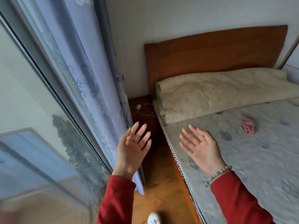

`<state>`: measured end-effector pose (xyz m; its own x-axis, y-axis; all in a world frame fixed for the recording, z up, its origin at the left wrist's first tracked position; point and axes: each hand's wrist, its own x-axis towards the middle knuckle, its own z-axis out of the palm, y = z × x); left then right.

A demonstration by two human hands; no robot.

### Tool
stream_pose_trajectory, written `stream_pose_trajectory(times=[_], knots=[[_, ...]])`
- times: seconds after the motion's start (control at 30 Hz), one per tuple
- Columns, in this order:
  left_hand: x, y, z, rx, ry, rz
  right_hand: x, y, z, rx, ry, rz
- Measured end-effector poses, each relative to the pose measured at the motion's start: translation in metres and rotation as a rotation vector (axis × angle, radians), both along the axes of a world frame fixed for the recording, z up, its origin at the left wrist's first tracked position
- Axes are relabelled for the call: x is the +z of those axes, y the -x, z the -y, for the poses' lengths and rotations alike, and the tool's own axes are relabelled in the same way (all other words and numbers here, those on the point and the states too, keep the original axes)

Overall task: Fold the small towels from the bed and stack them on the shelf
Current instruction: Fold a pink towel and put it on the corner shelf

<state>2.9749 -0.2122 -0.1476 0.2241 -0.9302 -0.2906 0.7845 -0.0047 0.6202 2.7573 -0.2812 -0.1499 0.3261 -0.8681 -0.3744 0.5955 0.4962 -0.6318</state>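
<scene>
Hovering empty, fingers spread: left hand [132, 152], right hand [199, 149] | pink towel [247, 128] apart on bed [267, 159] | curtain [90, 88] left

My bed [258, 159] with grey patterned cover, crumpled pink small towel [247, 128] lying on it, folded cream quilt [218, 92] against the wooden headboard [210, 52].

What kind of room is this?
Most likely a bedroom: a bed with a wooden headboard, a folded quilt at its head, and a nightstand beside a curtain.
</scene>
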Motion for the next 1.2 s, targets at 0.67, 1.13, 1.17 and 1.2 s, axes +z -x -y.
stream_pose_trajectory(times=[0.67, 1.13, 1.17, 1.2], knots=[[-0.018, -0.090, 0.333, -0.223, -0.030, 0.048, -0.012, -0.109, 0.295, -0.153, 0.000, 0.015], [-0.008, -0.014, 0.608, -0.504, -0.051, 0.057, -0.011, -0.043, 0.503, -0.433, -0.004, 0.039], [-0.005, 0.004, 0.623, -0.547, -0.047, 0.071, -0.011, -0.028, 0.509, -0.480, -0.002, 0.042], [-0.002, 0.015, 0.633, -0.580, -0.043, 0.077, -0.010, -0.018, 0.513, -0.515, -0.003, 0.039]])
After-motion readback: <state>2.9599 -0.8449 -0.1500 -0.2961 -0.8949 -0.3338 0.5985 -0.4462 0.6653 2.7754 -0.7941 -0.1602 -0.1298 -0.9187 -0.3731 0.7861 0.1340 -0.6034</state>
